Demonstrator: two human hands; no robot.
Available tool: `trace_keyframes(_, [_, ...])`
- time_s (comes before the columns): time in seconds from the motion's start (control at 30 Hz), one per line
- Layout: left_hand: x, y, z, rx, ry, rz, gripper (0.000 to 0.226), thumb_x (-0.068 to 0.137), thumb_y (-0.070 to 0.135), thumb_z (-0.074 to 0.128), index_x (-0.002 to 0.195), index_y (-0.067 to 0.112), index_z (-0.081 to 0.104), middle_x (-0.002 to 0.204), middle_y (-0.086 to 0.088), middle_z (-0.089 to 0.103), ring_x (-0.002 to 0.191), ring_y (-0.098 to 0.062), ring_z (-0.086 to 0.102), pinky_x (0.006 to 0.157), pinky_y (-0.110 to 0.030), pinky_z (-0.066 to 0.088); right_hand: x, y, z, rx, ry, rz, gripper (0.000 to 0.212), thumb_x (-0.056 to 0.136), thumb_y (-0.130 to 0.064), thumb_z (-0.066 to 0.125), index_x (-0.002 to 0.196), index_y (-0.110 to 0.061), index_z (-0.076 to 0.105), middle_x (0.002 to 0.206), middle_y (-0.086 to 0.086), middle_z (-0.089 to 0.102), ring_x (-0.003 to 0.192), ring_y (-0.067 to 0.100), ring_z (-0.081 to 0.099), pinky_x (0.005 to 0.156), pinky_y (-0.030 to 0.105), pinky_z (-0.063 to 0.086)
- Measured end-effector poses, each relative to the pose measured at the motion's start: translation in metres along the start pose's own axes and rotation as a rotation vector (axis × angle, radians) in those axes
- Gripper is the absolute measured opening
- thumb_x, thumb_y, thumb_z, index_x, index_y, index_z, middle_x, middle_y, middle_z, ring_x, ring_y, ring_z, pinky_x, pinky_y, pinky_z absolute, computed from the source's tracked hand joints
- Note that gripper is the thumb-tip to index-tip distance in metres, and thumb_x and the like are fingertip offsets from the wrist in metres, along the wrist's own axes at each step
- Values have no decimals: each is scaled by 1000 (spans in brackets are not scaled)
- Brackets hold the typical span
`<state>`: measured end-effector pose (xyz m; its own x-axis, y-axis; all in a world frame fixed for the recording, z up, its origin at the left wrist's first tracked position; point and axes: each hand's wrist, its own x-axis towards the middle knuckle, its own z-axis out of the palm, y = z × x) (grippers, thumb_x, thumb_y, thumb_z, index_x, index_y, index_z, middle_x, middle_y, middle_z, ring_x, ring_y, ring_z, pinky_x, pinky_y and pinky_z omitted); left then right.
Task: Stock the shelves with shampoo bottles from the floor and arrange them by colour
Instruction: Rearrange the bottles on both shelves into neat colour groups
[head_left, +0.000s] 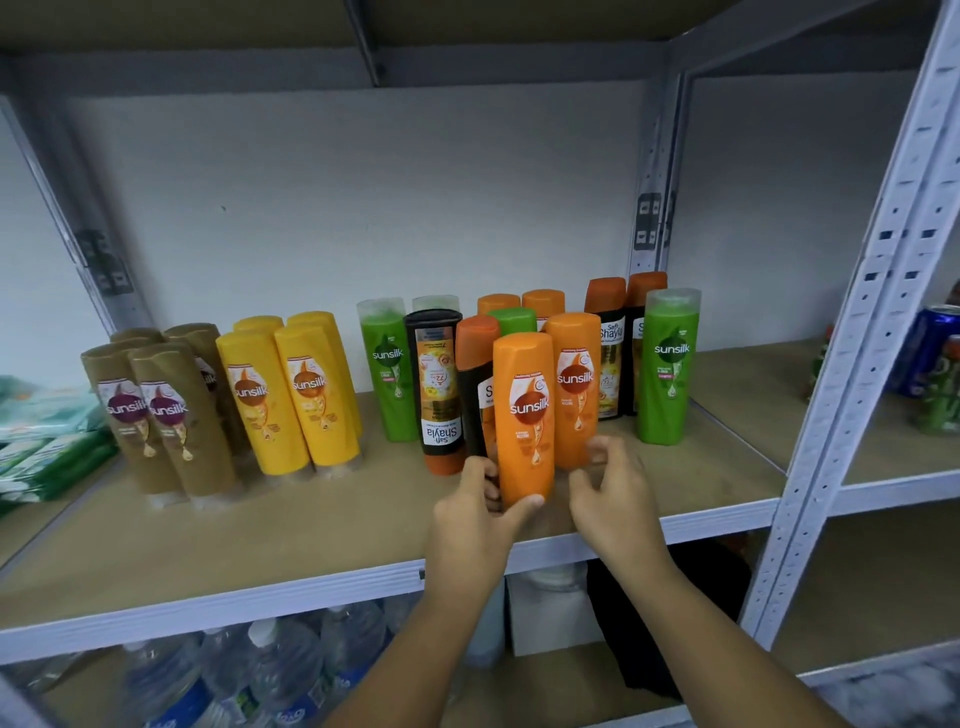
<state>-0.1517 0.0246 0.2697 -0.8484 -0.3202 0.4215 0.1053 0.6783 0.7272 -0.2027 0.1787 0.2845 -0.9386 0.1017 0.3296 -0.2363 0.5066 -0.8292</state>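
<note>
While pinching the foot of the front orange bottle (523, 415) between thumb and curled fingers, holds it upright with the left grip (470, 514) on the shelf (311, 525), close to the front edge and a little right of the middle. Has the right grip (608, 493) released, fingers loosely bent and grasping nothing, just beside the foot of a second orange bottle (574, 389); cannot tell whether the fingertips touch it. Just left of the held bottle, a black bottle with an orange cap (475, 384), and left of that an upturned black bottle (436, 384), orange cap down, label reading upside down. Behind this cluster, a green-capped bottle (511, 319), two more orange bottles (498, 304) and two black bottles with orange caps (608, 332) towards the back wall. At the right end, a green bottle (670, 369) standing a little apart; at the left of the cluster, another green bottle (387, 369) with one more behind it. Further left, grouped by colour, yellow bottles (291, 395), then brown bottles (156, 415). Green packets (47, 447) at the far left, water bottles (285, 670) on the level below, drink cans (930, 348) in the next bay to the right.
</note>
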Motion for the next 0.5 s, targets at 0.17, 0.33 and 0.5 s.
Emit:
trace_keyframes(0.17, [0,-1,-14,-183,117,-36,27,84,38,77,100,32,56,84,8,61,78,-7,61,74,-33,56,-22,-15,3,85,-301,-6,52,86,-29,72,129,-40,44,124,-11,59,114,12,59,95,32,49])
trace_keyframes(0.33, [20,-17,-21,-268,-117,-57,58,93,25,68,143,35,39,132,14,57,120,-1,56,101,-24,49,-22,-16,14,101,-274,-68,88,79,-45,81,146,-42,23,141,-8,52,126,15,55,104,43,50])
trace_keyframes(0.5, [31,-22,-19,-276,-202,-57,60,96,25,67,146,34,35,127,15,56,118,-1,56,97,-17,47,-15,-13,22,80,-244,-88,76,86,-37,77,142,-39,27,134,-8,54,122,18,56,101,39,50])
